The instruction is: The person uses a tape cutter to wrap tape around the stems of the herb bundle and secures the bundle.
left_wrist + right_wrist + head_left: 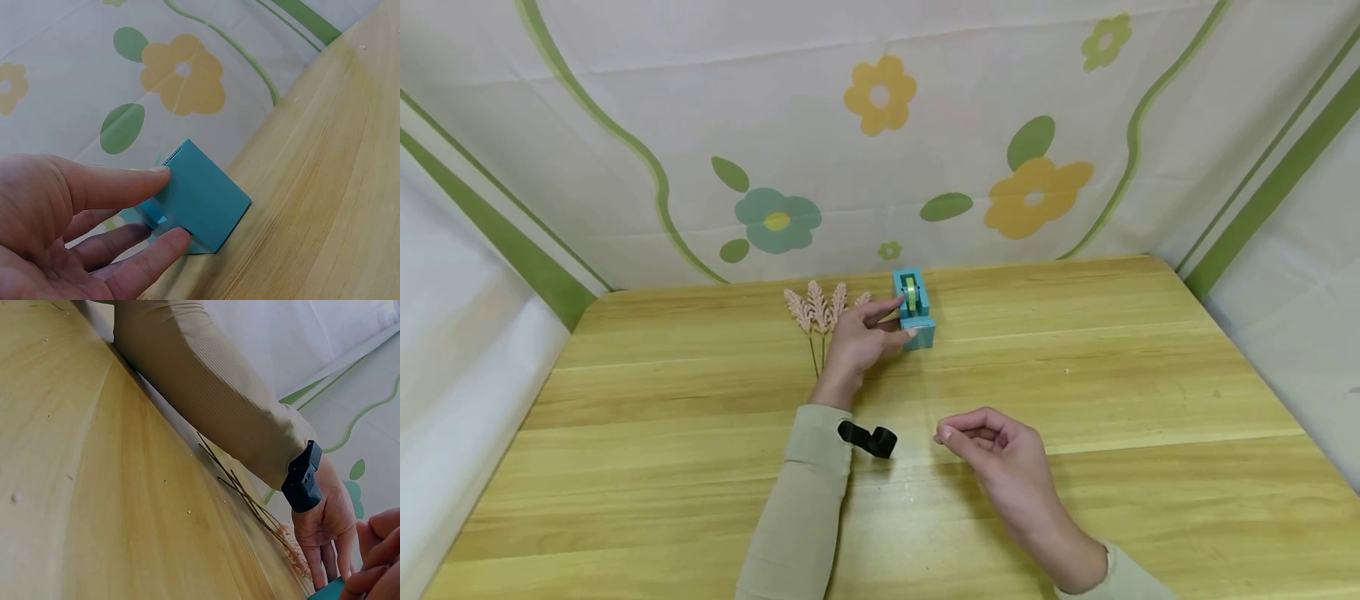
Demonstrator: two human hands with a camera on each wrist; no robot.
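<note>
A printed cloth backdrop (880, 142), pale with green stripes and yellow and teal flowers, is hanging in soft folds behind and beside a wooden bench (1112, 375) whose light, glossy planks are showing a long straight grain. Near the far edge of the bench, a small teal tape dispenser (913, 318) is standing, a blocky box with flat, matte faces and a roll of yellow-green tape (910, 292) sitting in its top. Just to its left, a bunch of dried pinkish grass sprigs (817, 310) is lying flat, with fluffy plumes and thin dark stems running toward the person.

The left hand (859, 342), coming out of a ribbed beige sleeve (805, 508) and wearing a black wrist strap (868, 438), is reaching to the dispenser. In the left wrist view its fingers (119, 184) are spread moderately and lying nearly straight, the fingertips touching the near face and side of the teal box rather than wrapping it.

The right hand (996, 450) is hovering above the bench nearer the person, well apart from the dispenser, with fingers curled inward and thumb and forefinger tips meeting; whether they are pinching anything is too small to tell.
</note>
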